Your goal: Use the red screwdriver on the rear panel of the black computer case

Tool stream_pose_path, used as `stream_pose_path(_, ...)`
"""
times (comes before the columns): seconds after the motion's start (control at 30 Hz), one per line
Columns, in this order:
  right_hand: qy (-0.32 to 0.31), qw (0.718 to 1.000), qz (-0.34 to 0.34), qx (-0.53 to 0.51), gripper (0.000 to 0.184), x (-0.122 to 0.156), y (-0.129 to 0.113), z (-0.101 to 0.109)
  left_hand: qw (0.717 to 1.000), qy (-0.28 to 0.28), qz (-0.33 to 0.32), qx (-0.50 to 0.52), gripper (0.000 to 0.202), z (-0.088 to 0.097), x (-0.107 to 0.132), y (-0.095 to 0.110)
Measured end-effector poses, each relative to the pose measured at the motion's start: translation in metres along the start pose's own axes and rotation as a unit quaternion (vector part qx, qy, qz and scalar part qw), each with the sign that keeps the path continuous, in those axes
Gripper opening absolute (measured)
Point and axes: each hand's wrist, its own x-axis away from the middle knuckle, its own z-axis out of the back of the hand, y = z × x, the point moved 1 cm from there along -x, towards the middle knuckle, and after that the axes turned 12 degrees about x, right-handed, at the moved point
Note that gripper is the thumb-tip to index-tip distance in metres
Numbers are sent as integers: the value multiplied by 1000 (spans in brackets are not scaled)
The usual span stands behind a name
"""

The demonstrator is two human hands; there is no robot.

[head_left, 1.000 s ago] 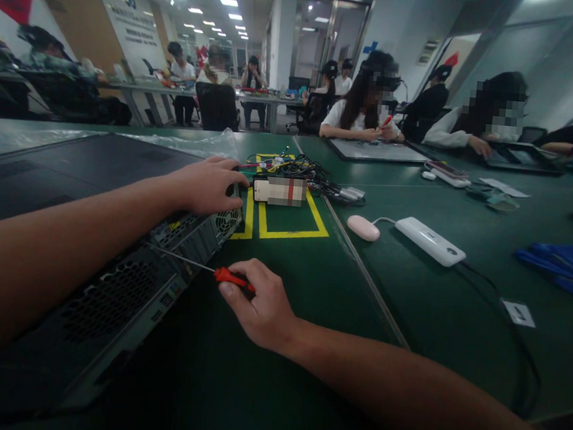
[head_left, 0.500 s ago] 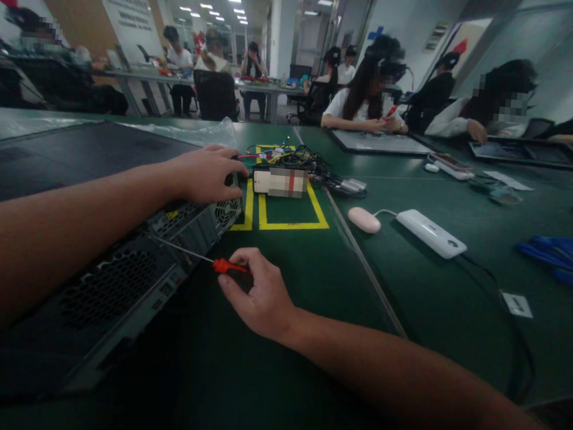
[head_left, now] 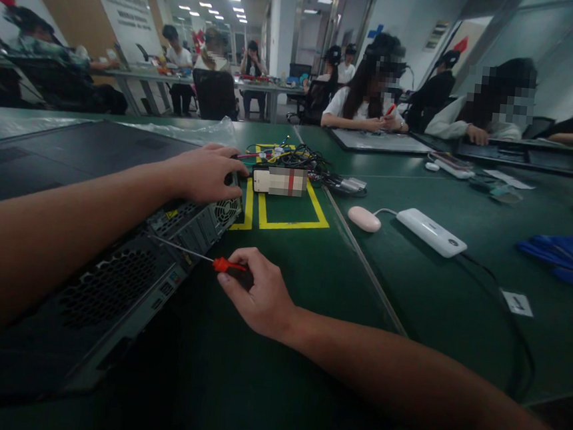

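Head view: right hand (head_left: 256,296) closed round the handle of the driver (head_left: 224,264), which sits off the case's back. Case (head_left: 96,145) lies flat on the table (head_left: 329,299), left of that hand. Driver's long axis runs leftward and a bit up in view, shaft pointing at the case's back; tip at or just beside it, contact can't be told. Left hand (head_left: 210,173) is spread wide on the case's top rear edge, no tool in it. Right hand nearer the driver, left nearer the case top. Counts: one case, one driver, one phone (head_left: 261,180), one pink pod (head_left: 364,219), one white box (head_left: 430,232). Cables (head_left: 296,159) too tangled to count.
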Motion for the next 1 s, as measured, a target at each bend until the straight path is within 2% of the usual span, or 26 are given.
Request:
stream_pose_path(0.27,-9,1000,-10,4,17,0,-2,1,1000,-1,-3,2,65,-1,-1,-3)
stream_pose_path(0.6,9,1000,-16,9,16,1,-1,0,1000,3,-7,7,67,-3,-1,-5)
stream_pose_path(1.0,29,999,16,31,24,-1,1,0,1000,2,-6,4,66,-1,0,-2)
